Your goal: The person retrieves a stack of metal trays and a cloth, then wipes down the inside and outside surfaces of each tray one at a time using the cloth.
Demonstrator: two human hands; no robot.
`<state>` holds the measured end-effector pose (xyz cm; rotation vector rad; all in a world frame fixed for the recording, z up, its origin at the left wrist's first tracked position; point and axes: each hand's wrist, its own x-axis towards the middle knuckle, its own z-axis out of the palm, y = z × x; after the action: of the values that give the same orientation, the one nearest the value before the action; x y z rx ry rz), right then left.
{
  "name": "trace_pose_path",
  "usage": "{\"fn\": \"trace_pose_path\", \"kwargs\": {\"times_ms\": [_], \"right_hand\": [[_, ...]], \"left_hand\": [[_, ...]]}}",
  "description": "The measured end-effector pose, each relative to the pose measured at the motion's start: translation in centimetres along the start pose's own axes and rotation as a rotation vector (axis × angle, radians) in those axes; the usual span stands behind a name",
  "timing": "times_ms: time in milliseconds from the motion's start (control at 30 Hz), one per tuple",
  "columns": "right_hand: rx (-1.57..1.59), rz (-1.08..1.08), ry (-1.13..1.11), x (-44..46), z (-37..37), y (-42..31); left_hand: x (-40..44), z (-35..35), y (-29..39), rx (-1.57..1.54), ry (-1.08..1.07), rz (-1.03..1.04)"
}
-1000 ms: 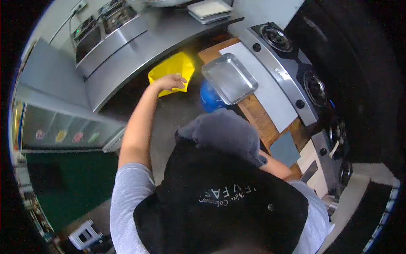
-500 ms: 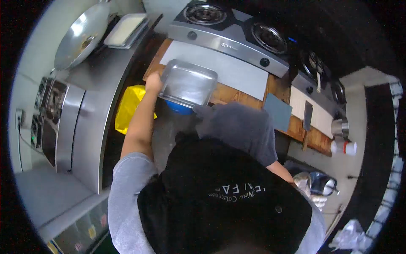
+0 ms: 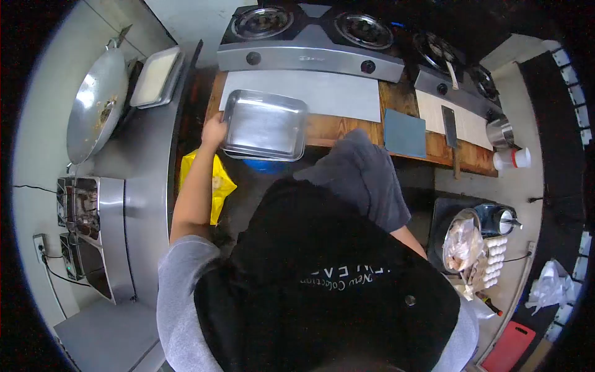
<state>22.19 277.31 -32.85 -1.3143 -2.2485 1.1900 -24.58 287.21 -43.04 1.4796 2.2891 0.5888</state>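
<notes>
A steel counter point(image 3: 147, 155) runs along the person's left, and a wooden table point(image 3: 400, 96) stretches across ahead, with a stove point(image 3: 310, 59) along its far side. On the counter side, a wok point(image 3: 92, 108) leans tilted near the wall. A white sheet point(image 3: 338, 93) lies flat on the table. A grey cloth point(image 3: 369, 177) hangs in front of the person's black vest point(image 3: 334, 260), over the right arm point(image 3: 409, 240); the right hand is hidden, so its grip cannot be told. The steel tray point(image 3: 266, 124) sits partly over the sheet, its near end jutting past the table's front edge, with a blue object point(image 3: 266, 166) showing below. A yellow bag point(image 3: 221, 191) is just beside the left forearm. The left hand point(image 3: 214, 130) touches the tray's left rim, fingers seemingly curled; blur hides how far they close or whether they grip.
</notes>
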Motion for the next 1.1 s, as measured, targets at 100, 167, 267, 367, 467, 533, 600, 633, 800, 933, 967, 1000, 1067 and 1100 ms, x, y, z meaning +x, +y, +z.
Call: {"fn": "trace_pose_path", "kwargs": {"times_ms": [100, 167, 267, 367, 467, 533, 600, 633, 800, 933, 967, 1000, 1067, 1100], "right_hand": [[0.001, -0.014, -0.02, 0.4, 0.2, 0.1], [-0.003, -0.035, -0.029, 0.8, 0.0, 0.3], [-0.013, -0.075, -0.057, 1.5, -0.7, 0.1], [-0.032, -0.16, -0.118, 2.6, -2.3, -1.2], [-0.058, -0.266, -0.199, 3.8, -4.2, -2.6], [-0.086, -0.362, -0.279, 4.7, -5.5, -3.9], [-0.112, -0.482, -0.384, 5.7, -6.6, -5.7], [-0.126, -0.547, -0.444, 6.0, -7.2, -6.8], [-0.21, -0.853, -0.729, 8.1, -3.4, -12.4], [-0.332, -1.011, -0.944, 8.1, 6.4, -14.4], [-0.362, -1.054, -0.996, 7.2, 8.5, -14.4], [-0.388, -1.101, -1.052, 5.9, 10.5, -14.7], [-0.45, -1.12, -1.112, 2.9, 12.0, -15.4], [-0.49, -1.054, -1.105, 1.3, 12.4, -15.3]], "left_hand": [[0.7, -0.4, -0.1, -0.076, -0.027, 0.056], [1.3, -0.6, -0.3, -0.095, 0.036, 0.074], [-0.4, -3.3, 1.7, -0.162, 0.124, 0.099], [-2.4, -5.9, 2.0, -0.376, 0.199, 0.072], [-6.6, -9.2, 3.8, -0.833, 0.258, -0.174], [-10.6, -10.4, 2.5, -1.156, 0.104, -0.243], [-15.6, -10.8, 2.8, -1.417, 0.123, -0.346], [-18.3, -10.4, 4.2, -1.488, 0.204, -0.414], [-28.6, -5.1, 6.8, -1.598, 0.441, -0.451], [-33.9, -3.7, 13.7, -1.544, 0.826, -0.436], [-34.8, -2.8, 13.6, -1.356, 0.957, -0.428], [-35.9, -2.0, 13.2, -1.343, 1.032, -0.414], [-38.3, -1.4, 14.0, -1.298, 1.199, -0.436], [-39.8, -0.5, 13.4, -1.237, 1.195, -0.504]]}}
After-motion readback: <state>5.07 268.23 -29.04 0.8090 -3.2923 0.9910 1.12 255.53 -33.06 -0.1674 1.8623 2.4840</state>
